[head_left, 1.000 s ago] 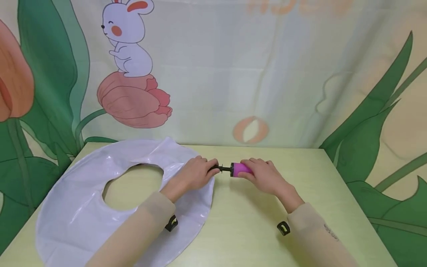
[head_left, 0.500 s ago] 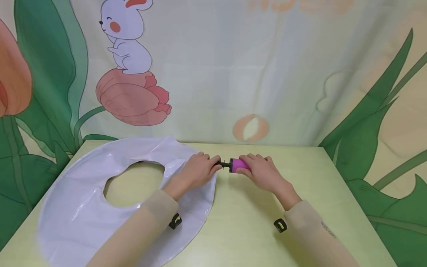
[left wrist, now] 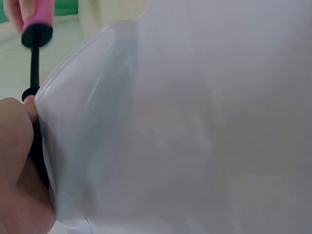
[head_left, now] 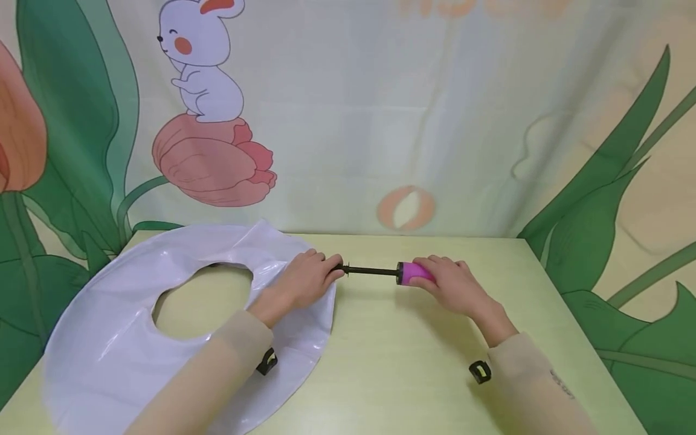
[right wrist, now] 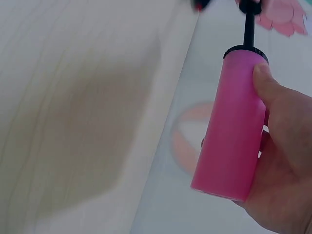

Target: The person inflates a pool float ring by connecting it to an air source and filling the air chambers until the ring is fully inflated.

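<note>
A hand pump with a pink barrel (right wrist: 229, 126) and a thin black rod (head_left: 372, 271) is stretched between my hands above the table. My right hand (head_left: 454, 287) wraps round the barrel; in the right wrist view the thumb lies along its side. My left hand (head_left: 304, 281) grips the pump's black end (left wrist: 38, 151), most of which its fingers hide. Under and beside that hand lies a large pale, glossy swim ring (head_left: 109, 338), slack and wrinkled, with a round hole in its middle. Whether the pump's black end joins the ring, I cannot tell.
The pale yellow-green table (head_left: 380, 374) carries the ring on its left side. Behind it hangs a printed cloth (head_left: 337, 121) with a rabbit and tulips. Black wrist mounts (head_left: 480, 371) stick out beside both sleeves.
The rod first shortened slightly, then drew well out of the barrel. My right hand has moved right with the barrel and my left hand a little left. The ring lies much the same.
</note>
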A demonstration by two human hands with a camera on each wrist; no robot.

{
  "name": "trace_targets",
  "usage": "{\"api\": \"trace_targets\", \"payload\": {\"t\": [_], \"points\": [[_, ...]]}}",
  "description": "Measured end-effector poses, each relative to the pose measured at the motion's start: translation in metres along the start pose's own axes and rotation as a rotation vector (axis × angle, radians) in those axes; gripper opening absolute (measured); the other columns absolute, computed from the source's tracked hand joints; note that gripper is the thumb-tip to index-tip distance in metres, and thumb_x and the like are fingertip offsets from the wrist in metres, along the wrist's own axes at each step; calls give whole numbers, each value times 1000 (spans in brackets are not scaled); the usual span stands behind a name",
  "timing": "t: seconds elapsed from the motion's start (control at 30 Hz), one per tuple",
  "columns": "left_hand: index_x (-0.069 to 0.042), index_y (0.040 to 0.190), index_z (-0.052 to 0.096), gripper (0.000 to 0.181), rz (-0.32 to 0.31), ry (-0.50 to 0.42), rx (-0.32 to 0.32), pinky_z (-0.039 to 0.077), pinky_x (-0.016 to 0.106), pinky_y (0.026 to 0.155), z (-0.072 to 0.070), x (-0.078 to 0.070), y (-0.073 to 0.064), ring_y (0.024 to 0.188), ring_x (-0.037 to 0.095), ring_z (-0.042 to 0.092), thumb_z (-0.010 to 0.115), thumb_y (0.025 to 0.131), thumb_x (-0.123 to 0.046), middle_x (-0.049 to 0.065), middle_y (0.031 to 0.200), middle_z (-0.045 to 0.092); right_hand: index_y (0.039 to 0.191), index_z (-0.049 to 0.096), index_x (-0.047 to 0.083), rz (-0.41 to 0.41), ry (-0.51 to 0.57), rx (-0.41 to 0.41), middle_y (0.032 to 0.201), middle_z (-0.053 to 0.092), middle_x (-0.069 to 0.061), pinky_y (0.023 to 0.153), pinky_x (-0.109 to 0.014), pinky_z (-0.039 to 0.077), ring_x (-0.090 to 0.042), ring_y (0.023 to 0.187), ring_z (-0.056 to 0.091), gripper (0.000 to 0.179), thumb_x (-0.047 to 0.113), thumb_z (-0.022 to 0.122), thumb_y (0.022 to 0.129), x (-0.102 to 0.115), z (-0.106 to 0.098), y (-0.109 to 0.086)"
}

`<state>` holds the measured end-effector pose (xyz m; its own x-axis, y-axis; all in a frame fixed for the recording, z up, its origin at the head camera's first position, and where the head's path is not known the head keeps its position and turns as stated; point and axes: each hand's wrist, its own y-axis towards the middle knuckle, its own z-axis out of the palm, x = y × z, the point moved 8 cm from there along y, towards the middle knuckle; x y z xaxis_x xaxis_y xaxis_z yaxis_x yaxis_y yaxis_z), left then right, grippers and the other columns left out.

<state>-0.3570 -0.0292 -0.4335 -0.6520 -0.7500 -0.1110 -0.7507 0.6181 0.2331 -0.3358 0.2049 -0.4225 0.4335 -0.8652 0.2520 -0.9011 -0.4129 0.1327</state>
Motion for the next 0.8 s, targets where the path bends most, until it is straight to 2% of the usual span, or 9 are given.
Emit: {"api": "trace_targets", "payload": {"t": [0.1,0.2,0.33,0.5,0.63,0.8], "points": [[-14,109,57,20,-3,19,-6,44,41,73,1,-1,-2,78,27,51,50,110,-34,4,77,52,139,61,9,3,-6,1,121,67,-8,91,-56,37,-30,108,61,50,42,65,101,-4,1,-2],[-13,108,56,22,19,12,-19,44,41,72,3,-12,2,78,28,52,49,110,-34,5,77,53,140,60,10,-21,-27,17,123,66,-7,89,-55,38,-30,106,61,52,46,62,102,12,6,5],[-14,107,57,21,17,-11,-54,43,41,73,3,-25,8,79,28,53,50,110,-34,6,79,54,141,59,10,-52,-78,17,126,66,-8,87,-54,40,-31,105,62,54,50,56,104,38,11,18],[-16,107,57,19,-9,-20,-34,43,42,75,6,-26,10,80,27,51,52,109,-34,4,79,52,141,60,11,-44,-113,22,128,65,-8,87,-54,41,-31,106,62,54,49,57,103,49,11,22],[-16,109,57,19,-2,-38,-14,43,42,76,6,-20,6,81,27,51,50,109,-34,4,80,53,140,60,12,-46,-60,25,122,66,-6,88,-53,40,-28,105,61,53,49,59,103,38,8,15],[-15,107,56,19,2,-18,-27,43,42,74,3,-5,1,79,27,50,51,109,-34,3,77,51,141,60,9,-7,3,19,121,66,-8,92,-56,37,-30,108,61,52,43,64,102,5,-1,0]]}}
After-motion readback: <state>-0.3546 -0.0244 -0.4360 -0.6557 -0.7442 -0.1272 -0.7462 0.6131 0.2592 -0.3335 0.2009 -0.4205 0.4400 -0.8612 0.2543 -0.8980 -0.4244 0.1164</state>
